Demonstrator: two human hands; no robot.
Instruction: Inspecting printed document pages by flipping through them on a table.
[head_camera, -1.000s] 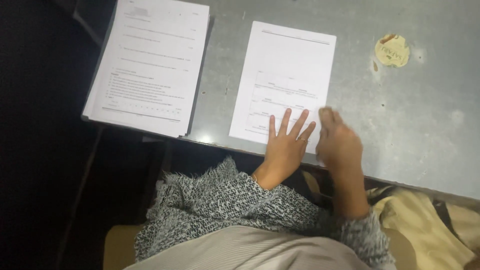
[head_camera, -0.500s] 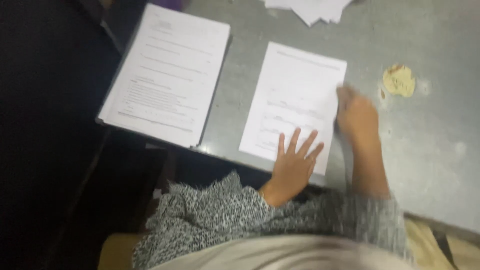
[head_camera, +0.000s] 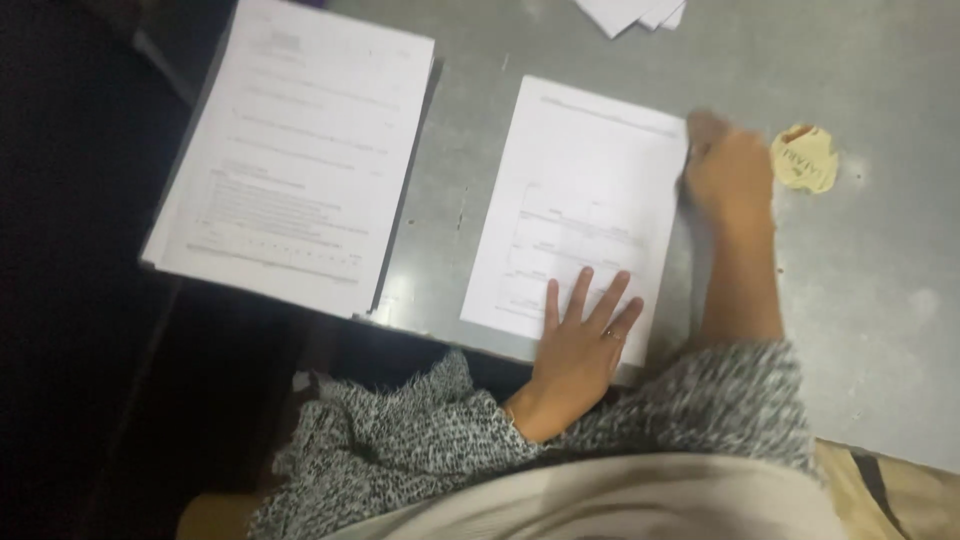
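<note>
Head camera is looking down at a grey table (head_camera: 880, 300). A single sheet of paper (head_camera: 590, 190) is lying flat on it, near the front edge. The left hand (head_camera: 580, 345) is resting open on the sheet's bottom part, fingers spread, pressing it down. The right hand (head_camera: 728, 170) is curled closed at the sheet's right edge, touching it. A thick stack of papers (head_camera: 300, 160) is sitting to the left, well apart. A crumpled yellow scrap (head_camera: 805, 158) is lying just beside the right hand.
</note>
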